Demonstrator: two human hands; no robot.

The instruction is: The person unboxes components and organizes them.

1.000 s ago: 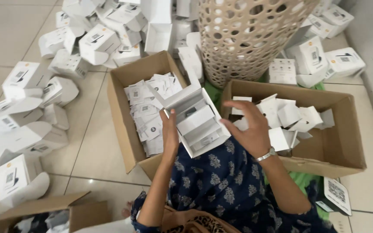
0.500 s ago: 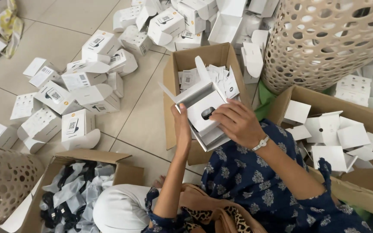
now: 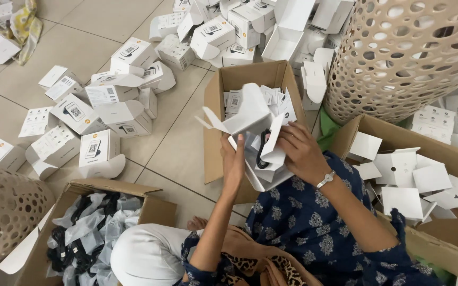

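My left hand [image 3: 233, 161] grips the side of an open white carton [image 3: 242, 117] whose flaps stand up. My right hand [image 3: 299, 152] pinches a white cardboard insert [image 3: 274, 143] tilted up out of that carton, and a black cable [image 3: 261, 150] shows beside the insert. Both hands are above the near end of a brown cardboard box [image 3: 216, 127] that holds several white paper leaflets [image 3: 282, 106].
Many white cartons [image 3: 109, 114] litter the tiled floor at left and top. A perforated beige basket [image 3: 409, 53] stands at top right, another [image 3: 3, 217] at lower left. A brown box of bagged black cables [image 3: 80, 233] sits lower left; a box of white inserts [image 3: 425, 180] at right.
The view has swung left. My right hand has reached into the carton and lifted the white insert up on edge, exposing the black cable. My left hand keeps its hold on the carton.
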